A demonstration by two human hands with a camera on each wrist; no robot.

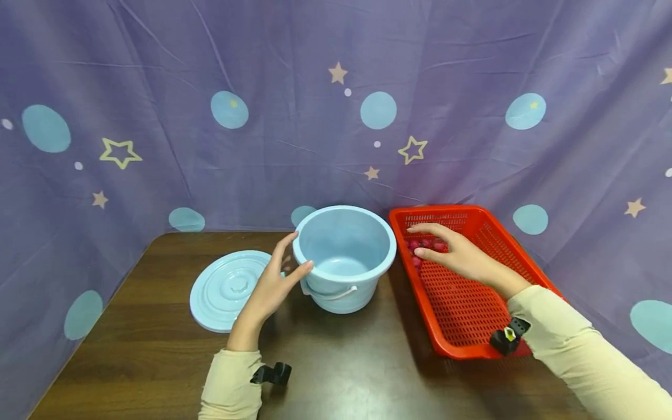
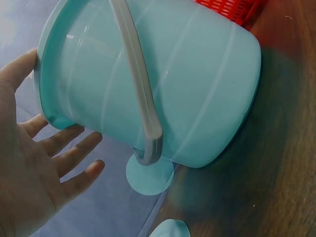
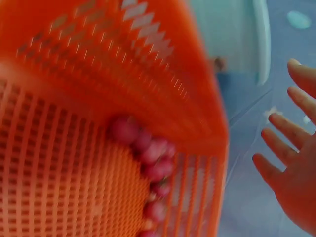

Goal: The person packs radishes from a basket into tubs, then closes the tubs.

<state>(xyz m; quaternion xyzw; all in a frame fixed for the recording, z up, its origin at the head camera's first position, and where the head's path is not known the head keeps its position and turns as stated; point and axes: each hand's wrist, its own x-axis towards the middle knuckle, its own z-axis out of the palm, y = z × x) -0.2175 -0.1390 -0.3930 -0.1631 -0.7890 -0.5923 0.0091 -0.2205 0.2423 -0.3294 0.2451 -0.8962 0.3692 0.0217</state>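
A light blue bucket (image 1: 338, 305) with a pale handle (image 2: 139, 74) stands upright on the table, its open top showing a bare inside. At the left of its rim is my left hand (image 1: 270, 290); the thumb and fingers (image 2: 79, 153) are spread, fingertips right at the rim and outer wall. My right hand (image 1: 467, 259) hangs over the red basket (image 1: 431, 321), its fingers loosely extended with nothing between them. Several small, round, dark pink things (image 3: 157, 168), resembling radishes or small red onions, lie in the basket's far left corner.
A round light blue lid (image 1: 212, 291) lies flat on the wooden table (image 1: 136, 356), left of the bucket. Close behind the table hangs a purple curtain (image 1: 294, 105) with stars and dots. The basket's left side runs close by the bucket.
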